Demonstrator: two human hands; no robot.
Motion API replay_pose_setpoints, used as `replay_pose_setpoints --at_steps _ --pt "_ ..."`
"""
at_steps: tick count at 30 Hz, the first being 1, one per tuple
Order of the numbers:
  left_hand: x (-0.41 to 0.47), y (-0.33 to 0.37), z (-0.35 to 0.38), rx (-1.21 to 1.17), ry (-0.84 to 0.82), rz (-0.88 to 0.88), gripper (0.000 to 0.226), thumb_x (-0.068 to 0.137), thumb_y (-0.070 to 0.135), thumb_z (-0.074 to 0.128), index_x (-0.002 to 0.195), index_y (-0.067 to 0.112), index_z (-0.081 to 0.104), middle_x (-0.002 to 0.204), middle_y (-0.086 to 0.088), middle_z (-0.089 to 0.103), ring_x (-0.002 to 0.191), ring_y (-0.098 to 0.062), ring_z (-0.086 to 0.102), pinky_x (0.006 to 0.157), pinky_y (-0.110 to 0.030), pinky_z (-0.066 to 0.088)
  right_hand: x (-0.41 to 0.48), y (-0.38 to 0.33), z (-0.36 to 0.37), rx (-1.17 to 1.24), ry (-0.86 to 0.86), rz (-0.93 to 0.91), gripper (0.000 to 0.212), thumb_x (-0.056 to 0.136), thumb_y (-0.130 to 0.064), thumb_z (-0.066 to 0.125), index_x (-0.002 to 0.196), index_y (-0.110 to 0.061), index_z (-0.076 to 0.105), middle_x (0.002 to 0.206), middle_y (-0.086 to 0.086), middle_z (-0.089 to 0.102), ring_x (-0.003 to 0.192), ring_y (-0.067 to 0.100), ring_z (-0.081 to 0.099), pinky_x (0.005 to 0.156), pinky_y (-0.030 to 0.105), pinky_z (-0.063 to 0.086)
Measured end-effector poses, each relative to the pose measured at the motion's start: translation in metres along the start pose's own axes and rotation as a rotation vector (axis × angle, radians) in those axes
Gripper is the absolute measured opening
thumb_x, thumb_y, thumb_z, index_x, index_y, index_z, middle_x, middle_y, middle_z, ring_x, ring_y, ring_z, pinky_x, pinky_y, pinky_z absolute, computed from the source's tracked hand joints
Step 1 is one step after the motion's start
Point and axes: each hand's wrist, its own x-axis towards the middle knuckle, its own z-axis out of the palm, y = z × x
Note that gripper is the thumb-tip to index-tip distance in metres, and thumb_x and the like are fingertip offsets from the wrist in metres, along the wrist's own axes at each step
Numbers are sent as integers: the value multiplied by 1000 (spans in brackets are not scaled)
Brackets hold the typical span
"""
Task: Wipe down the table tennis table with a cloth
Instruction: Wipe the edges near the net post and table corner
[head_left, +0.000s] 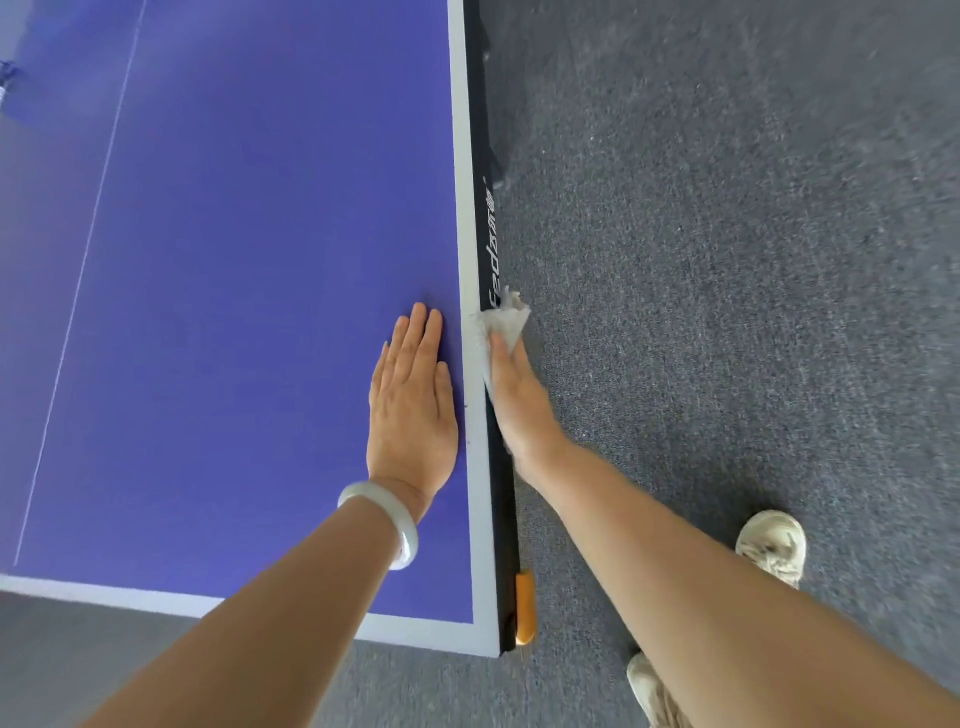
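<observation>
1. Left hand (413, 400): your palm lies flat on the blue top of the table (234, 260), just inside its white border. The fingers (421, 332) are straight and close together, pointing away from you, and the thumb lies close along the palm on the border side. The hand holds nothing; it only rests on the top.
2. Bangle (387, 519): pale, on your left wrist, above the top near the corner.
3. Right hand (519, 405): it lies along the table's right side, off the top, with its inner side against the black rail (491, 249). One finger (497, 351) reaches straight forward onto the cloth. The other fingers are hidden under the hand and the cloth, so you cannot tell whether they are curled round it or lie flat.
4. Cloth (506, 322): white and crumpled, at the tips of your right hand, pressed against the rail. One fold laps up onto the white border, and a loose corner sticks out past the fingertips, over the carpet (727, 260). It sits just across the border from your left fingertips, beside but not touching them.
5. Rail: black, with pale lettering that starts just beyond the cloth.
6. Orange tab (524, 608): fixed on the rail at the near corner, behind your right wrist.
7. Shoes: pale, on the grey carpet. One (774, 545) is to the right of your forearm; the other (649, 691) is partly hidden under it.
</observation>
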Motion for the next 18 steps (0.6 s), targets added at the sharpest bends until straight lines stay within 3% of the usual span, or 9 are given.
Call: replay_pose_setpoints --at_steps 2,5,9,12,15,18 --pt "0 0 1 -7 4 -8 53 103 21 24 154 11 29 162 0 22 152 -13 14 123 -37 14 -28 14 1 -23 -31 -104 52 108 -26 33 157 -20 16 159 -9 26 148 3 22 120 22 20" --pt "0 -2 2 -4 21 1 49 106 14 28 154 11 29 162 0 23 151 -14 15 123 -37 14 -93 55 -2 -55 -88 -237 60 107 -14 34 158 -17 1 165 -14 6 151 2 4 125 32 8" --pt "-1 -1 3 -3 25 -3 48 107 11 30 154 11 29 163 0 22 152 -14 14 123 -37 13 -149 97 -10 -281 -91 -247 69 105 -30 39 158 -24 -5 165 -18 -5 153 7 -4 124 51 7" --pt "-2 -1 3 -9 19 4 48 107 10 30 154 10 28 163 -1 22 152 -16 14 123 -37 13 -149 90 -10 -283 -109 -193 68 103 -35 38 156 -27 -5 164 -22 -6 151 2 -5 125 47 6" --pt "0 -2 4 -12 19 -4 48 107 9 29 154 11 28 163 -1 22 152 -15 14 124 -35 12 -123 67 -8 -53 -119 -122 68 102 -31 38 158 -23 1 165 -16 3 151 2 2 125 44 9" --pt "1 -4 6 -18 17 -7 48 107 10 28 155 13 28 163 3 20 151 -10 11 124 -33 11 -81 47 -9 -21 -131 -110 60 107 -26 35 158 -22 4 165 -12 12 149 -2 12 125 30 11"
